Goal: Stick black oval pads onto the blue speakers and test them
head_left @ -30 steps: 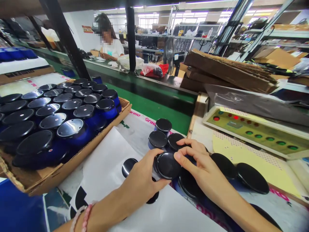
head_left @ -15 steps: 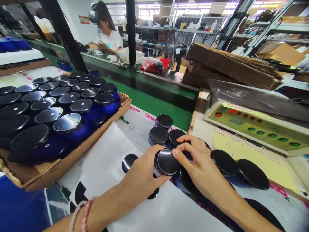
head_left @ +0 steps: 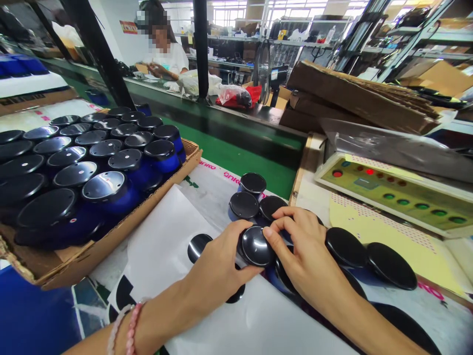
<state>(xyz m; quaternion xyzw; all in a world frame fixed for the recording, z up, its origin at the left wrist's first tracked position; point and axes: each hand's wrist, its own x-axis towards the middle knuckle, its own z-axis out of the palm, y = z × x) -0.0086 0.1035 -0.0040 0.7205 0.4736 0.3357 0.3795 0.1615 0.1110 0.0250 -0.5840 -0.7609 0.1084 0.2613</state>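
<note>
head view: left hand [head_left: 218, 266] and right hand [head_left: 306, 251] on one squat dark-blue jar with glossy round black lid [head_left: 255, 246], above white printed sheet [head_left: 162, 236]. fingers [head_left: 283, 220] of both hands curled around jar from either side, clamped. lid face tilted up toward camera; short lid-to-base long axis slanting down and away, exact angle unclear. shallow brown cardboard tray [head_left: 111, 236] densely filled with lidded blue jars. outside tray: three lidded dark jars [head_left: 244, 205] just past hands, glossy black discs [head_left: 390, 266] at right.

Overhead strip lights [head_left: 295, 3] glare off glossy black lids [head_left: 103, 183]; frame edges bow.
</note>
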